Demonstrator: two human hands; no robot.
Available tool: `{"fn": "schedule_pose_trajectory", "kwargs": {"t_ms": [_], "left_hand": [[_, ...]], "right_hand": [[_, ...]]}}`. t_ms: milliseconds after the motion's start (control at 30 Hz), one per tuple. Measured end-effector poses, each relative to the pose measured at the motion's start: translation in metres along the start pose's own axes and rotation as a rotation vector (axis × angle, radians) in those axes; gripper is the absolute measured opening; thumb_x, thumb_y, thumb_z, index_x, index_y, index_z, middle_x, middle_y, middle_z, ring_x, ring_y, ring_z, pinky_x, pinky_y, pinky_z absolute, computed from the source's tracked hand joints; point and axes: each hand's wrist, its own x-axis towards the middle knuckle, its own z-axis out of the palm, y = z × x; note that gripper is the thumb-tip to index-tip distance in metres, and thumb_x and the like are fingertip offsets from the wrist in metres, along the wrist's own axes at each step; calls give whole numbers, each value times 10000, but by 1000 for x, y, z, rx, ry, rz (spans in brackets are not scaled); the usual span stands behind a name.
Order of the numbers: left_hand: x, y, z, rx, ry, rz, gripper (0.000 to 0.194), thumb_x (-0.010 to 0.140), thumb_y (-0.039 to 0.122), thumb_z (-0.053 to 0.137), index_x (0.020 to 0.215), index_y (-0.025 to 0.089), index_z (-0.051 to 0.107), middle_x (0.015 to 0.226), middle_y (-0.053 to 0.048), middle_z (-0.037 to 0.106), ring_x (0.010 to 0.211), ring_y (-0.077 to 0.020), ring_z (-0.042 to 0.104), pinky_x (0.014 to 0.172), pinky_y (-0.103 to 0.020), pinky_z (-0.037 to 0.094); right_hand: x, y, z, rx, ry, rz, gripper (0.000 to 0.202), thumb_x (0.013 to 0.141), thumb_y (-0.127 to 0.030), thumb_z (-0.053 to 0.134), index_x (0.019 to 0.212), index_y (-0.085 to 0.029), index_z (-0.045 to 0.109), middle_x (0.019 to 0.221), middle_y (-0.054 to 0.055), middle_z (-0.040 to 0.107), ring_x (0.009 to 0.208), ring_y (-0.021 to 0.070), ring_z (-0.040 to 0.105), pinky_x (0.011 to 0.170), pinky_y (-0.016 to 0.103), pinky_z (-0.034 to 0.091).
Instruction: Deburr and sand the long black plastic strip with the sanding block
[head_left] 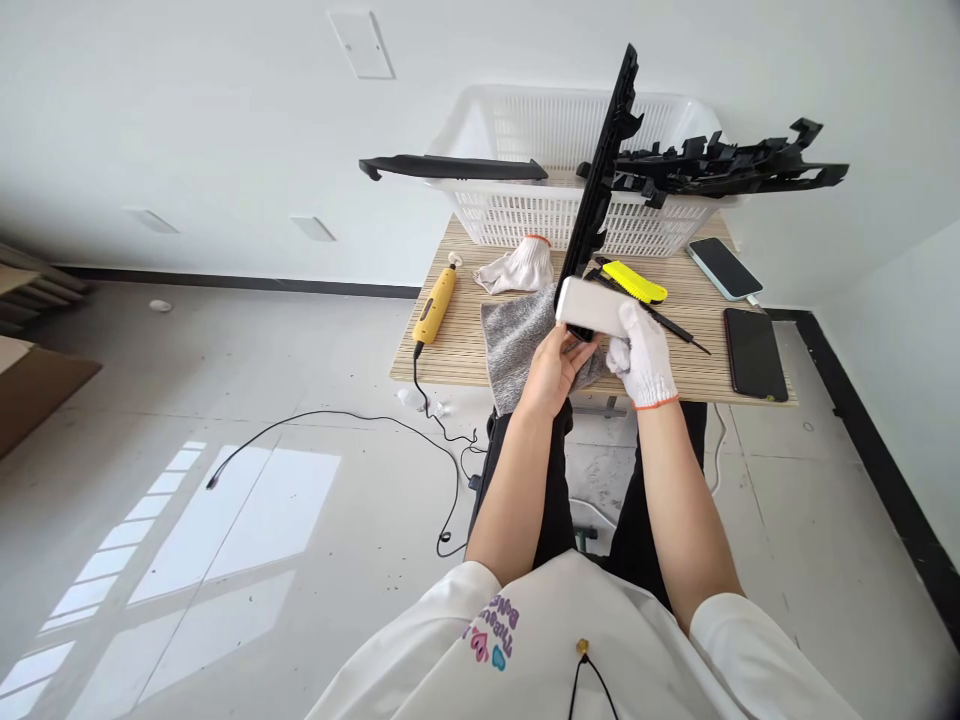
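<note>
Right hand (643,355), gloved, was closed on a white block (592,306) against the long black part (596,200). Left hand (553,368), bare, gripped that part's lower end, above a grey cloth (510,345); the basket (495,215) stood beyond both.

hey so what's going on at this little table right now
A person's bare left hand steadies the near end of a long black plastic strip, while the right hand, in a white knit glove, holds a pale block over that end. The strip slants up past a white plastic basket with more black plastic parts lying across it. On the table are a gray cloth, another glove, a yellow rotary tool and two phones.
</note>
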Motion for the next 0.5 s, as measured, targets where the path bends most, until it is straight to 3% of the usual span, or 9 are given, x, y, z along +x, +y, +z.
{"fn": "schedule_pose_trajectory", "kwargs": {"t_ms": [133, 300, 500], "left_hand": [[-1, 0, -1, 14, -17, 9, 178, 930, 243, 585, 1078, 182, 664, 1078, -85, 718, 1150, -256, 673, 1056, -413, 509], [-2, 1, -2, -27, -46, -32, 309, 891, 196, 628, 1198, 232, 627, 1101, -66, 728, 1173, -263, 665, 1069, -431, 497], [-1, 1, -4, -3, -66, -8, 231, 868, 150, 640, 1093, 198, 664, 1043, -51, 736, 1131, -238, 686, 1081, -420, 487]], "right_hand": [[-1, 0, -1, -21, -96, 31, 385, 739, -565, 752, 772, -241, 546, 356, -122, 383, 274, 63, 276, 302, 214, 257], [-1, 0, 0, -32, -62, 23, 371, 752, -567, 738, 789, -242, 563, 356, -119, 384, 279, 65, 286, 313, 214, 271], [-1, 0, -1, -17, -47, 5, 389, 754, -585, 727, 781, -242, 546, 367, -123, 381, 282, 64, 285, 309, 214, 271]]}}
